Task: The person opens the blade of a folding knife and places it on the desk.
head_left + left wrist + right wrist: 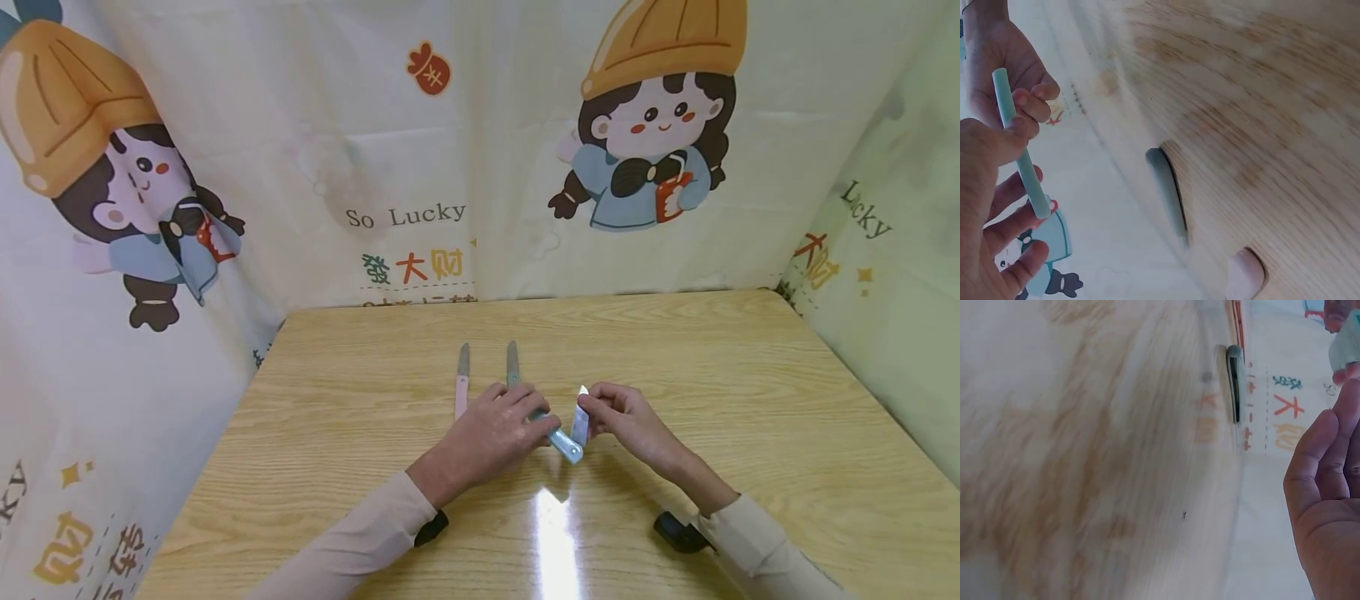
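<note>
Between both hands, raised over the table, is a folding knife with a light mint handle (564, 446) and its blade (580, 421) swung partway out. My left hand (495, 429) grips the handle, thumb laid along it. With thumb and fingertips, my right hand (633, 425) pinches the blade. In the left wrist view the handle (1030, 172) crosses in front of the right palm. Beyond the left hand lie two knives with blades out: a pink-handled knife (462, 396) and a green-handled knife (513, 367), its handle partly hidden by that hand.
The wood-grain table (337, 467) carries a bright light reflection near its front. A printed cloth (300, 167) hangs behind and along both sides of the table. Dark wrist devices sit under each sleeve, one a black wrist camera (681, 533) on the right.
</note>
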A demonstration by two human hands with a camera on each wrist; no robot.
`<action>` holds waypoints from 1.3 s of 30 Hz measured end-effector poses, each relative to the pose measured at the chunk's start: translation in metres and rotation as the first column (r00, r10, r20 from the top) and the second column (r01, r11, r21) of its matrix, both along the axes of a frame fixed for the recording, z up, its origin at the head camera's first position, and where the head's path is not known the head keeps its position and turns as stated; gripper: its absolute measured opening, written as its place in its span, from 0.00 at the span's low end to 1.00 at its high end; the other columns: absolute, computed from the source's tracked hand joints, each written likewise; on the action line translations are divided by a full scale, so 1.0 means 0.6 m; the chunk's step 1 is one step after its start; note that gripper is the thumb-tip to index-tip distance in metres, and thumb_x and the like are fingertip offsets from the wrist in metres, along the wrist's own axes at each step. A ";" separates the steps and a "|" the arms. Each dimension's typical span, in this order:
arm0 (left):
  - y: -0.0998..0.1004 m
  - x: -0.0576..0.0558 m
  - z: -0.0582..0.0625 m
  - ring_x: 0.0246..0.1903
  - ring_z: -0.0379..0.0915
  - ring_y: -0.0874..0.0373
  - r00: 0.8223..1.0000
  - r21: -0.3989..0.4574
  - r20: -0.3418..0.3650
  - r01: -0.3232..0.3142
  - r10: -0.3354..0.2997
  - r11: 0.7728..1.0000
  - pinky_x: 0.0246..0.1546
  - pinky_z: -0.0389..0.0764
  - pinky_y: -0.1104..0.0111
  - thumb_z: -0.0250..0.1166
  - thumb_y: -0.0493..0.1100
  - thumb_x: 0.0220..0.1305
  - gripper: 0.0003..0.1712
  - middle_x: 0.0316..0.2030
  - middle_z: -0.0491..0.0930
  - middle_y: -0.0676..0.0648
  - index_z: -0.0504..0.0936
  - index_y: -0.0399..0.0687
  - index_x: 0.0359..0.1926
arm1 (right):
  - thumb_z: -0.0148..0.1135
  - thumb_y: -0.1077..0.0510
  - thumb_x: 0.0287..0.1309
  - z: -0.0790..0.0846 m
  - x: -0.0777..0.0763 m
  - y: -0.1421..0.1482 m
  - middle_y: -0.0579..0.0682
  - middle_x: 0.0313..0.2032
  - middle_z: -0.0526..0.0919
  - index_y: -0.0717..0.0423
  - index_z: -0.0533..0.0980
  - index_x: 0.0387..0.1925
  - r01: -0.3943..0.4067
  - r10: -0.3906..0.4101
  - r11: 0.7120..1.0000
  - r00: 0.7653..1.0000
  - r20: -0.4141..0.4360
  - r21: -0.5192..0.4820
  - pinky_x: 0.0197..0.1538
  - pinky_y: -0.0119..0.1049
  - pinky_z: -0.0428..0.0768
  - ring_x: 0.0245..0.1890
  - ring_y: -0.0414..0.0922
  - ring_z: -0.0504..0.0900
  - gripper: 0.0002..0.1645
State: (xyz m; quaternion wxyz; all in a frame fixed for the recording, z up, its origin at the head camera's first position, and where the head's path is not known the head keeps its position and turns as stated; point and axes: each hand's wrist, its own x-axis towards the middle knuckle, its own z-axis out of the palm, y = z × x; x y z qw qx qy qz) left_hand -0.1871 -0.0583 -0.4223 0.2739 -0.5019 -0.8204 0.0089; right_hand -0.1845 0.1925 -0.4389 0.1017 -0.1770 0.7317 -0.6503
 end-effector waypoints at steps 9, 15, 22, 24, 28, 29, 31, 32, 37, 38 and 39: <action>0.003 0.008 -0.006 0.37 0.77 0.60 0.995 -0.037 -0.047 -0.090 0.088 0.995 0.33 0.74 0.66 0.66 0.58 0.68 0.11 0.37 0.80 0.54 0.87 0.61 0.42 | 0.53 0.58 0.78 -0.010 0.000 0.014 0.60 0.34 0.83 0.77 0.72 0.44 0.084 -0.083 0.996 0.996 0.033 -0.019 0.42 0.41 0.85 0.32 0.46 0.85 0.19; 0.008 0.018 -0.011 0.31 0.77 0.61 0.987 -0.013 -0.078 -0.143 0.142 0.990 0.29 0.70 0.67 0.69 0.58 0.65 0.10 0.31 0.80 0.55 0.87 0.60 0.36 | 0.53 0.59 0.78 -0.018 -0.004 0.020 0.59 0.33 0.85 0.78 0.72 0.44 0.129 -0.127 0.991 0.991 0.042 -0.039 0.42 0.39 0.85 0.32 0.45 0.86 0.19; 0.020 0.029 -0.015 0.25 0.78 0.62 0.975 0.005 -0.075 -0.211 0.211 0.977 0.23 0.71 0.70 0.70 0.58 0.64 0.14 0.29 0.81 0.54 0.88 0.54 0.31 | 0.55 0.60 0.76 -0.019 -0.006 0.020 0.59 0.34 0.87 0.77 0.71 0.45 0.184 -0.176 0.978 0.980 0.093 -0.093 0.43 0.39 0.85 0.34 0.46 0.88 0.18; 0.024 0.032 -0.016 0.23 0.77 0.63 0.972 0.024 -0.075 -0.221 0.222 0.975 0.20 0.71 0.71 0.70 0.57 0.63 0.15 0.27 0.81 0.54 0.87 0.52 0.29 | 0.55 0.60 0.76 -0.020 -0.006 0.020 0.60 0.34 0.87 0.77 0.71 0.45 0.183 -0.171 0.977 0.980 0.103 -0.113 0.43 0.40 0.85 0.34 0.47 0.89 0.18; 0.030 0.036 -0.018 0.19 0.74 0.63 0.965 0.044 -0.067 -0.252 0.254 0.967 0.17 0.70 0.71 0.71 0.57 0.62 0.16 0.23 0.77 0.54 0.85 0.51 0.26 | 0.56 0.59 0.76 -0.019 -0.008 0.019 0.61 0.36 0.87 0.76 0.70 0.45 0.188 -0.172 0.971 0.978 0.115 -0.145 0.44 0.41 0.85 0.35 0.48 0.89 0.18; 0.031 0.037 -0.018 0.18 0.73 0.64 0.963 0.044 -0.064 -0.260 0.263 0.964 0.16 0.69 0.71 0.71 0.57 0.62 0.17 0.22 0.77 0.54 0.84 0.52 0.25 | 0.56 0.59 0.76 -0.019 -0.008 0.018 0.61 0.36 0.87 0.76 0.70 0.45 0.189 -0.172 0.970 0.978 0.118 -0.151 0.44 0.41 0.85 0.35 0.48 0.89 0.18; 0.034 0.039 -0.018 0.17 0.71 0.64 0.960 0.040 -0.059 -0.272 0.274 0.961 0.15 0.68 0.71 0.70 0.57 0.62 0.17 0.21 0.76 0.54 0.83 0.52 0.25 | 0.56 0.60 0.76 -0.018 -0.008 0.017 0.60 0.36 0.87 0.76 0.70 0.45 0.195 -0.176 0.968 0.976 0.125 -0.159 0.44 0.41 0.85 0.35 0.47 0.89 0.17; 0.035 0.039 -0.018 0.16 0.70 0.65 0.959 0.035 -0.056 -0.277 0.278 0.960 0.15 0.68 0.72 0.70 0.57 0.63 0.17 0.21 0.76 0.54 0.83 0.52 0.24 | 0.56 0.60 0.76 -0.017 -0.008 0.017 0.60 0.36 0.87 0.76 0.70 0.45 0.201 -0.181 0.967 0.975 0.128 -0.159 0.44 0.41 0.85 0.35 0.47 0.89 0.17; 0.039 0.042 -0.020 0.15 0.67 0.66 0.955 0.001 -0.028 -0.294 0.294 0.956 0.13 0.67 0.73 0.71 0.58 0.64 0.19 0.20 0.76 0.54 0.84 0.51 0.25 | 0.57 0.59 0.75 -0.016 -0.008 0.015 0.59 0.36 0.87 0.77 0.71 0.45 0.206 -0.192 0.969 0.975 0.110 -0.136 0.45 0.41 0.85 0.35 0.47 0.88 0.19; 0.039 0.042 -0.020 0.14 0.66 0.67 0.954 -0.007 -0.013 -0.300 0.300 0.954 0.12 0.66 0.73 0.71 0.59 0.64 0.19 0.20 0.76 0.54 0.84 0.51 0.25 | 0.57 0.58 0.76 -0.016 -0.008 0.015 0.60 0.36 0.87 0.77 0.71 0.46 0.202 -0.190 0.971 0.977 0.101 -0.131 0.45 0.42 0.85 0.36 0.47 0.88 0.20; 0.040 0.043 -0.020 0.14 0.65 0.67 0.952 -0.013 0.005 -0.306 0.306 0.952 0.12 0.66 0.73 0.71 0.59 0.64 0.19 0.20 0.76 0.54 0.84 0.51 0.25 | 0.57 0.57 0.76 -0.016 -0.008 0.015 0.60 0.37 0.87 0.77 0.71 0.46 0.199 -0.189 0.972 0.978 0.091 -0.125 0.46 0.42 0.84 0.36 0.47 0.88 0.21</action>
